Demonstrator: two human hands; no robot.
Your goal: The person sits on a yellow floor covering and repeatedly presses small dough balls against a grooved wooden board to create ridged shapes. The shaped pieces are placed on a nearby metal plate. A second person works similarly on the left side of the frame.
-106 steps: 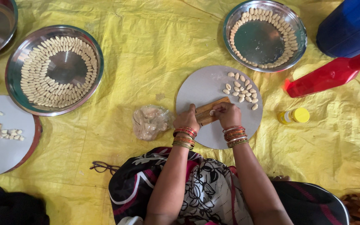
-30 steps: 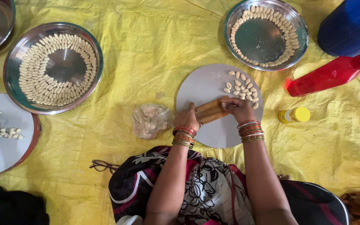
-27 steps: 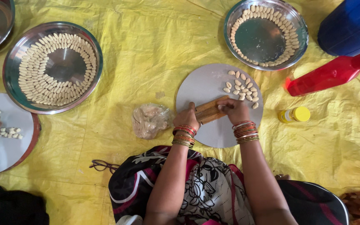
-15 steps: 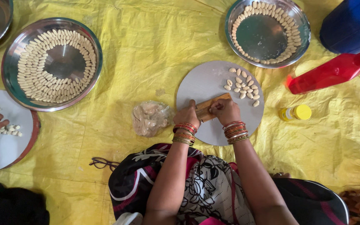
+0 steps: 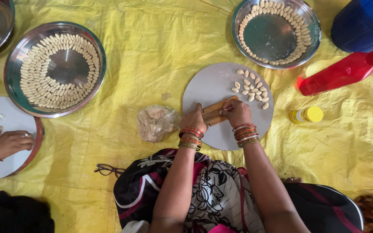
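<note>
Kneeling over a yellow sheet (image 5: 152, 56), the person keeps both hands on a small ridged wooden board (image 5: 214, 113) that lies on a round grey board (image 5: 208, 88). Seen from the head camera, the wooden board's long axis runs slantwise, its far end pointing up and to the right toward a cluster of small shaped dough pieces (image 5: 251, 88). The left hand (image 5: 194, 119) curls its fingers over the board's near, lower end, pinning it. The right hand (image 5: 237, 112) rests on the upper end, fingers bent and pressed close; whether they pinch a bit of dough I cannot tell. Just left of the grey board sits a clear bag of dough (image 5: 155, 123). A steel plate (image 5: 277, 32) ringed with pieces lies beyond, and a larger filled one (image 5: 55, 69) off to the left. Another person's hand (image 5: 7, 144) rests on a second board at the left edge
</note>
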